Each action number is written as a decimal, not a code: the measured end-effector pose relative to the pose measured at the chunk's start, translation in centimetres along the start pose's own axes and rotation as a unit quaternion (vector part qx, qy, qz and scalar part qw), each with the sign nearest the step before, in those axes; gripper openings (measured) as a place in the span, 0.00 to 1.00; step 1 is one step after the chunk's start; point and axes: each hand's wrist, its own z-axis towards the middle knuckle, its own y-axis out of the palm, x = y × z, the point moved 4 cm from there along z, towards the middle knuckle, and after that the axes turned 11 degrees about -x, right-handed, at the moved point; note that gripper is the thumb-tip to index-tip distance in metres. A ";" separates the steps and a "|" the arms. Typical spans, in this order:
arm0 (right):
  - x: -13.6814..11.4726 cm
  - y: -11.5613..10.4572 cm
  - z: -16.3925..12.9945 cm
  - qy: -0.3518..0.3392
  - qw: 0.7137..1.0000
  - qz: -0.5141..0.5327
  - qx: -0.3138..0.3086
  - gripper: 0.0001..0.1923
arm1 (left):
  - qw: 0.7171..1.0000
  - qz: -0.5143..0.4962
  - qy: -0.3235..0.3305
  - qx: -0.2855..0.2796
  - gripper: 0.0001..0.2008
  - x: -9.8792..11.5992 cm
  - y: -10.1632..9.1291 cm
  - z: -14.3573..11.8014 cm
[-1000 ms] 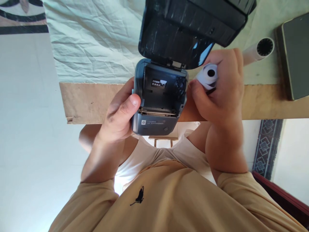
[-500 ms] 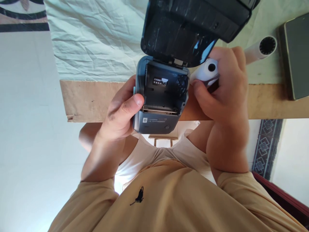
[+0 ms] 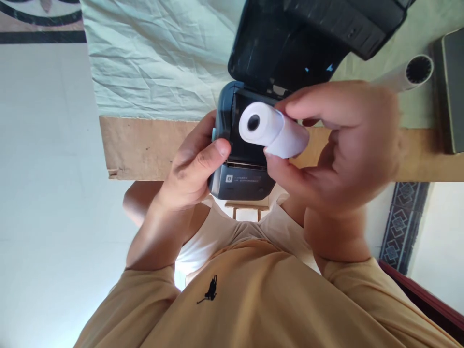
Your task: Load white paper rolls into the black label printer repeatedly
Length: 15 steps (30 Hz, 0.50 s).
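A small dark label printer (image 3: 239, 181) is held by its left side in my left hand (image 3: 197, 166), the thumb lying over its edge. Its black lid (image 3: 279, 53) is swung up and away, so the paper bay shows. Between the thumb and fingers of my right hand (image 3: 344, 140) is a white paper roll (image 3: 266, 128) with a dark core hole. The roll is tilted over the bay and covers much of it; whether it touches the printer I cannot tell.
On the green cloth (image 3: 155, 63) to the right lies a white tube-like roll (image 3: 406, 75) with a dark hollow end. Beside it is a dark flat object (image 3: 453, 92) at the right edge. The wooden table edge (image 3: 145, 150) runs in front of my body.
My right hand has brought the paper roll leftward from beside the printer to above its bay. My left hand still grips the printer, which appears slightly farther right.
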 end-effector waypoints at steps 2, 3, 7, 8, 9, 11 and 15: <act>-0.5 -0.4 0.6 -0.039 0.998 0.010 0.056 0.10 | 1.000 -0.003 -0.010 0.005 0.23 -0.2 0.0 0.0; -0.6 -0.5 0.6 -0.053 0.996 0.014 0.077 0.09 | 1.000 -0.009 -0.018 0.011 0.23 -0.3 -0.1 0.0; -0.5 -0.4 0.2 -0.061 0.995 -0.021 0.081 0.09 | 0.999 -0.019 -0.040 0.005 0.26 -0.5 -0.1 0.1; -0.5 -0.4 0.0 -0.057 0.994 -0.036 0.081 0.08 | 0.999 -0.016 -0.043 0.000 0.26 -0.4 -0.1 0.1; -0.5 -0.4 -0.1 -0.053 0.994 -0.049 0.083 0.07 | 0.999 -0.013 -0.045 -0.002 0.26 -0.4 -0.1 0.1; -0.4 -0.4 -0.2 -0.047 0.993 -0.062 0.091 0.06 | 0.999 -0.012 -0.044 0.001 0.25 -0.3 -0.1 0.1; -0.1 -0.1 0.1 -0.065 0.993 -0.031 0.097 0.08 | 0.999 -0.016 -0.027 0.022 0.24 -0.5 0.0 0.1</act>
